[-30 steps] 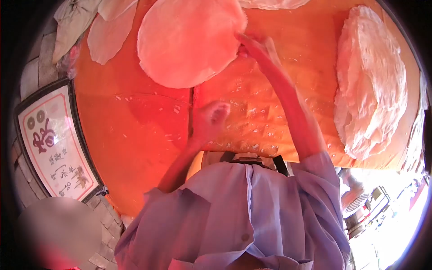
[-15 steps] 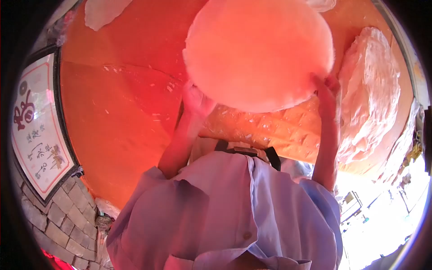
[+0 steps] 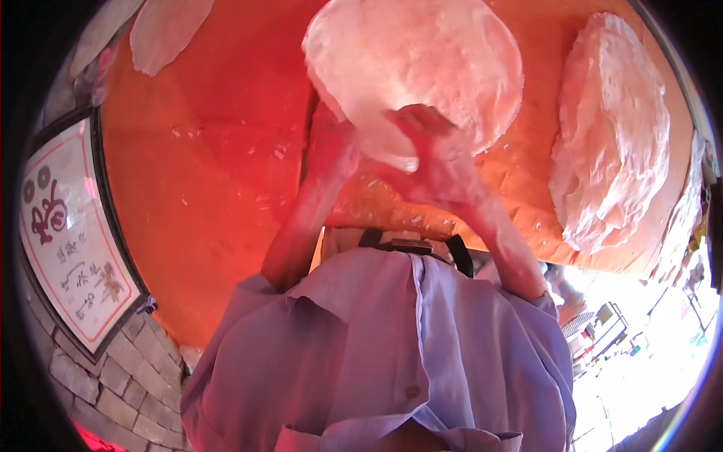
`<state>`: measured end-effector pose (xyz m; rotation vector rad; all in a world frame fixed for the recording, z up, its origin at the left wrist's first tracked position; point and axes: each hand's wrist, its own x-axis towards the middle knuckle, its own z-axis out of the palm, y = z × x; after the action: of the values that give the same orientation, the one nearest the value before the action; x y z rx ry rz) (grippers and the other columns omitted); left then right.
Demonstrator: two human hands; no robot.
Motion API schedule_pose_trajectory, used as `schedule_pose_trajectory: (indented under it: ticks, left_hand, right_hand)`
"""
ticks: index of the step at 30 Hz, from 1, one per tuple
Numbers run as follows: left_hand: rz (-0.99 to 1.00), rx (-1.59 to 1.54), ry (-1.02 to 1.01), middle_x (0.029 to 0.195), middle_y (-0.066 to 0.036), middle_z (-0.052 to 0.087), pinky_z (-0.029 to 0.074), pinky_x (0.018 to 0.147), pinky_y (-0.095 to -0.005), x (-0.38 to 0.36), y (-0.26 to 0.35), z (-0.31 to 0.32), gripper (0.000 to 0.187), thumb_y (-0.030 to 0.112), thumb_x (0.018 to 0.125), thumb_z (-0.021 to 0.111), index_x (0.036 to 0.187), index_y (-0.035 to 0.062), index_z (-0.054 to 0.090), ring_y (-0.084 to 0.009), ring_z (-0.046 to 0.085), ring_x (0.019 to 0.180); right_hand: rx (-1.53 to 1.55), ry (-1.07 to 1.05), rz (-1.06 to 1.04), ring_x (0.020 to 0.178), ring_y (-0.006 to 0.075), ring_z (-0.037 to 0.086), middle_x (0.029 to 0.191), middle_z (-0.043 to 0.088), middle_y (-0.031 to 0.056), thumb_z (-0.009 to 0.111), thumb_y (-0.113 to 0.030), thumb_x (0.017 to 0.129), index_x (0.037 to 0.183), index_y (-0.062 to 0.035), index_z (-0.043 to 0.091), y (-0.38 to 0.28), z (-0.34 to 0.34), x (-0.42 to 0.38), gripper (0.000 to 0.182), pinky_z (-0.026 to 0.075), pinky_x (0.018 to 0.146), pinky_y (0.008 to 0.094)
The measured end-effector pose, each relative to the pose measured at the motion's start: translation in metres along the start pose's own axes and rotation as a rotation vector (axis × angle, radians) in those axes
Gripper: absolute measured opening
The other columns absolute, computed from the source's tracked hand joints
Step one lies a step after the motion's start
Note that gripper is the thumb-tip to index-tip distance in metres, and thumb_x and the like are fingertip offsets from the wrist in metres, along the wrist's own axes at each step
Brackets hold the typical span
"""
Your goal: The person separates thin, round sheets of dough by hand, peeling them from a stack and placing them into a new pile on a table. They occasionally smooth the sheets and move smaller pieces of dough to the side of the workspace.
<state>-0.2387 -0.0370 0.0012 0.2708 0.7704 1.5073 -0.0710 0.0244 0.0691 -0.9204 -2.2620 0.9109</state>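
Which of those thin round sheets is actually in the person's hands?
The big round sheet at top centre: both hands, left and right, grip its lower edge. The stack and the far-left sheet lie untouched.

I saw both hands up against a round thin flatbread point(image 3: 422, 64) held above the orange board point(image 3: 218, 173): the left hand point(image 3: 331, 147) gripped its lower-left edge, the right hand point(image 3: 433, 151) spread beneath its lower rim. A stack of flatbreads point(image 3: 614, 128) lay to the right, a framed calligraphy sign point(image 3: 71, 237) to the left.
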Motion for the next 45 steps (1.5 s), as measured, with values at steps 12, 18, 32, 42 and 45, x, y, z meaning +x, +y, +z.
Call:
schedule_pose_trajectory:
  ticks: [12, 18, 32, 42, 45]
  left_hand:
    - [-0.322, -0.148, 0.153, 0.133, -0.010, 0.053, 0.041, 0.105, -0.0446, -0.017, -0.013, -0.089, 0.037, 0.018, 0.099, 0.049, 0.133, 0.0039, 0.046, -0.0256, 0.051, 0.122]
    - [-0.372, -0.004, 0.242, 0.126, -0.009, 0.059, 0.044, 0.100, -0.0440, -0.015, -0.007, -0.084, 0.036, 0.024, 0.099, 0.047, 0.129, 0.0051, 0.052, -0.0254, 0.054, 0.119]
    - [-0.321, -0.070, -0.280, 0.126, -0.016, 0.055, 0.046, 0.095, -0.0449, 0.029, -0.023, 0.049, 0.062, 0.049, 0.097, 0.042, 0.137, 0.0005, 0.041, -0.0322, 0.054, 0.115]
    - [-0.288, 0.481, 0.030, 0.116, -0.017, 0.060, 0.050, 0.088, -0.0369, 0.010, -0.001, -0.021, 0.057, 0.041, 0.097, 0.046, 0.135, -0.0020, 0.042, -0.0275, 0.061, 0.103]
    - [-0.264, 0.469, 0.067, 0.111, -0.014, 0.062, 0.052, 0.083, -0.0345, 0.010, 0.006, -0.031, 0.047, 0.032, 0.099, 0.046, 0.132, -0.0012, 0.045, -0.0247, 0.063, 0.098]
  right_hand:
    - [0.281, 0.530, 0.537, 0.081, 0.0196, 0.066, 0.093, 0.069, 0.0117, 0.066, -0.016, 0.082, 0.105, 0.0034, 0.068, 0.134, -0.207, -0.051, 0.030, 0.054, 0.076, 0.0304]
    - [-0.619, 0.786, 1.055, 0.100, 0.0247, 0.064, 0.107, 0.067, 0.0169, 0.075, -0.040, 0.078, 0.118, 0.0031, 0.061, 0.177, -0.350, -0.153, 0.060, 0.050, 0.086, 0.0380]
    - [0.068, -0.055, 0.484, 0.075, 0.0237, 0.067, 0.085, 0.068, 0.0114, 0.069, -0.025, 0.082, 0.096, -0.0012, 0.068, 0.072, -0.087, 0.009, 0.027, 0.054, 0.069, 0.0358]
    - [0.291, 1.002, 0.627, 0.067, 0.0102, 0.055, 0.079, 0.062, 0.0034, 0.069, -0.038, 0.083, 0.111, -0.0015, 0.063, 0.225, -0.410, -0.138, 0.047, 0.046, 0.060, 0.0283]
    - [-0.597, 1.130, 1.168, 0.070, 0.0103, 0.054, 0.085, 0.062, 0.0008, 0.079, -0.048, 0.072, 0.114, -0.0038, 0.063, 0.313, -0.470, -0.207, 0.063, 0.045, 0.061, 0.0287]
